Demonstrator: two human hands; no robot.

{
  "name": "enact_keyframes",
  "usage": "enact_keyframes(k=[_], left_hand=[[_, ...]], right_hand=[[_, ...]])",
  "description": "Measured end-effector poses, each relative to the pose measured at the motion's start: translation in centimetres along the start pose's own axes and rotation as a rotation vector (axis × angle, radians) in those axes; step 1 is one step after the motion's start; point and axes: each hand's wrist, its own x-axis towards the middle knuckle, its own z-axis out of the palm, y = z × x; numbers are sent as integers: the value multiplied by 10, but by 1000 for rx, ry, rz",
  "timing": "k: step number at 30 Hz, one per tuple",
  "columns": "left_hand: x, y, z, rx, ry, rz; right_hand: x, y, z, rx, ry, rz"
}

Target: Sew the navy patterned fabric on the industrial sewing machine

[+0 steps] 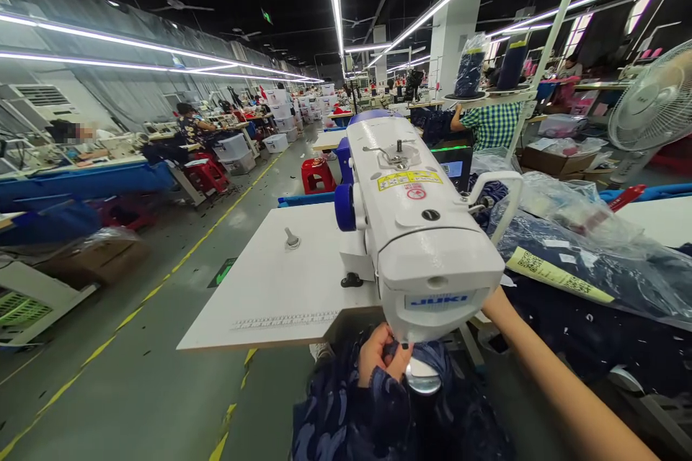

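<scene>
A white JUKI sewing machine (pixel 416 230) stands in front of me on a white table (pixel 281 281). My left hand (pixel 381 356) is under the machine's head, fingers pinched on dark blue fabric (pixel 373 410) that bunches below it. My right forearm (pixel 546 374) reaches in from the lower right. My right hand is hidden behind the machine head, so what it touches cannot be seen.
Clear plastic bags of dark blue garments with a yellow label (pixel 556 275) lie to the right. A fan (pixel 657 104) stands at far right. A floor aisle with a yellow line (pixel 216 223) runs left. Other workers sit at tables; red stools (pixel 318 174) stand nearby.
</scene>
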Motion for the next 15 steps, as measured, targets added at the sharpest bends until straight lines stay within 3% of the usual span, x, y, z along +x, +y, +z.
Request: enact_keyframes(k=[3,8,12,15], left_hand=[[-4,8,0,36,33,7],[-6,15,1,35,52,15],[-5,11,1,53,48,29],[-5,8,2,42,51,23]], right_hand=[[-31,-22,6,164,-59,109],[-72,-47,16,749,-171,559],[-78,-54,18,666,-140,571],[-81,-56,17,461,-113,424]])
